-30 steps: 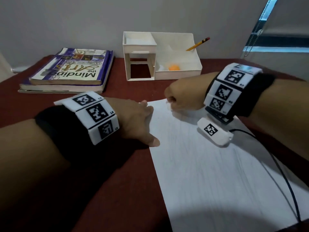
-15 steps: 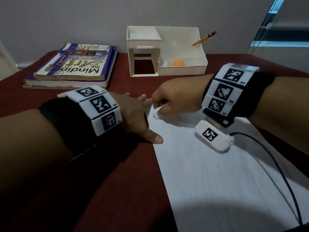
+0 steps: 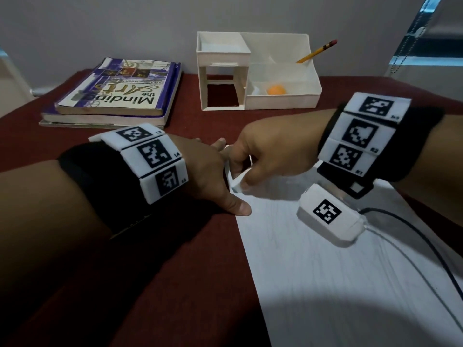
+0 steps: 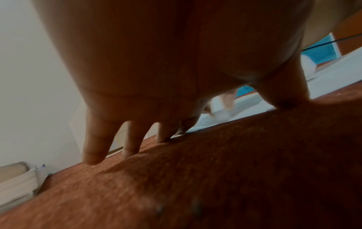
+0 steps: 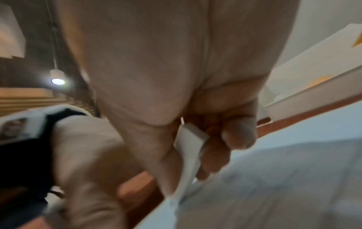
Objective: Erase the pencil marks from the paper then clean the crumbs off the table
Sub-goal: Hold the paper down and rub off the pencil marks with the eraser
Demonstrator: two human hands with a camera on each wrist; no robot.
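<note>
A white sheet of paper with faint grey pencil strokes lies on the dark red table. My right hand pinches a white eraser between thumb and fingers and holds its tip on the paper's far left corner; the eraser also shows in the right wrist view. My left hand rests flat with spread fingers on the table beside the paper's left edge, its thumb touching that edge. The paper appears at the right of the left wrist view.
A white desk organiser stands at the back with a yellow pencil and an orange ball inside. Stacked books lie at the back left. A black cable runs over the paper's right side.
My right hand has moved left and nearer along the top of the paper to its left corner, and the eraser now shows in its grip. The left hand has stayed in place.
</note>
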